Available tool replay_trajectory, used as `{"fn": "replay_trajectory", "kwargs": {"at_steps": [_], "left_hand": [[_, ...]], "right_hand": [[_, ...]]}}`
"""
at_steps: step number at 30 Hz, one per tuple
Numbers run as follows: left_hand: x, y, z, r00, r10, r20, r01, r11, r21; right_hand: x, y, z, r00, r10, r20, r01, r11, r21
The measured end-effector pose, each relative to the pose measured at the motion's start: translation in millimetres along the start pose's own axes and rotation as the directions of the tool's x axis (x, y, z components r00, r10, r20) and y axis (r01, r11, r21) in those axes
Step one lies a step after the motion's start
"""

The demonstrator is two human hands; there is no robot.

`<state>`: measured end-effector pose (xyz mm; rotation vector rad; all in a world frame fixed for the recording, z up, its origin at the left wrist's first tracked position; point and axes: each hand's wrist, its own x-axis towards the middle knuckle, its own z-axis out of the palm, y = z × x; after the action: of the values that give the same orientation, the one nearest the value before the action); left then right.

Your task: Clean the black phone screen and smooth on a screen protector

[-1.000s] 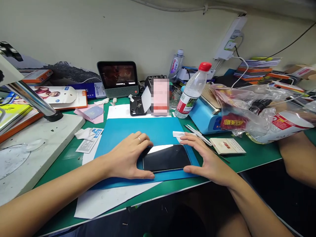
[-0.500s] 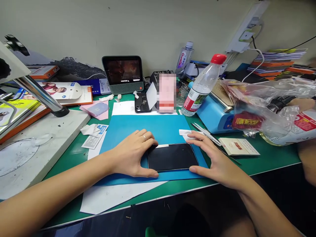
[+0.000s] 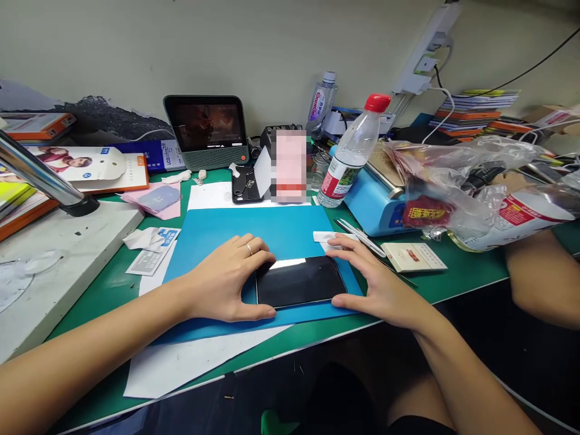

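A smartphone (image 3: pixel 301 283) lies flat, black glass up, on a blue mat (image 3: pixel 226 223). My left hand (image 3: pixel 229 278), a ring on one finger, grips the phone's left end. Its thumb is at the near edge and its fingers are at the far edge. At the other end, my right hand (image 3: pixel 374 278) holds the right corners between thumb and fingertips. A small white strip (image 3: pixel 322 237) lies just beyond the right fingers. Tweezers and thin tools (image 3: pixel 362 238) rest to the right of that hand.
Behind the mat stand a smart display (image 3: pixel 206 130), a black phone case (image 3: pixel 247 187) and a tilted red-capped bottle (image 3: pixel 348 157). A blue scale (image 3: pixel 369 202) and a cigarette box (image 3: pixel 414 258) are at right. Another person's arm (image 3: pixel 541 278) shows at far right.
The view has shifted, so everything appears slightly further left. Both hands keep their places at the phone's ends; a brighter reflection now shows along its far edge.
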<state>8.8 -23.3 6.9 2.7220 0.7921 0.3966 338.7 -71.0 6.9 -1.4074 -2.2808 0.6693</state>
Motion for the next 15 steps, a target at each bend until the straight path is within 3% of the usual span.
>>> {"fn": "replay_trajectory", "kwargs": {"at_steps": [15], "left_hand": [[1.6,-0.4,1.3,1.0,0.001,0.015,0.0,1.0,-0.027]], "right_hand": [[-0.2,-2.6,-5.1,0.993,0.057,0.103,-0.056,0.998,-0.017]]}}
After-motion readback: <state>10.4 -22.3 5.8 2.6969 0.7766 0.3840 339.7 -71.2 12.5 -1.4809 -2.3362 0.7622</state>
